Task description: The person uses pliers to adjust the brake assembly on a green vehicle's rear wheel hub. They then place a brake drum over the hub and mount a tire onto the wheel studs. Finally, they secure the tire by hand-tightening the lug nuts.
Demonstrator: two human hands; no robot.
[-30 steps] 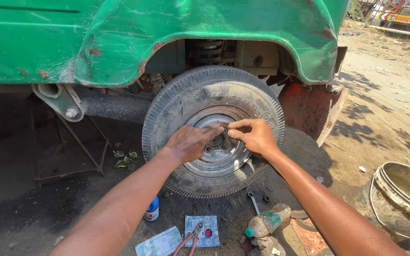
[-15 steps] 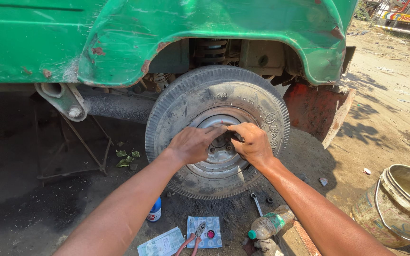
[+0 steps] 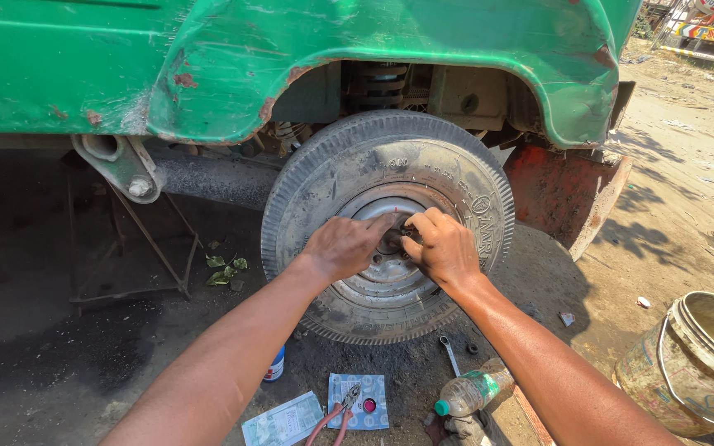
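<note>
Fingers of both hands (image 3: 394, 246) meet at the wheel hub (image 3: 387, 266).

hub (image 3: 392, 239) hidden by hands, bucket (image 3: 692, 363) cut off (right edge)

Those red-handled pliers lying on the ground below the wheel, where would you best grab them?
Probably by the two red handles of the red-handled pliers, coming from above: they lie flat on a blue printed packet, handles splayed toward the camera and metal jaws pointing away toward the grey tyre.
</note>
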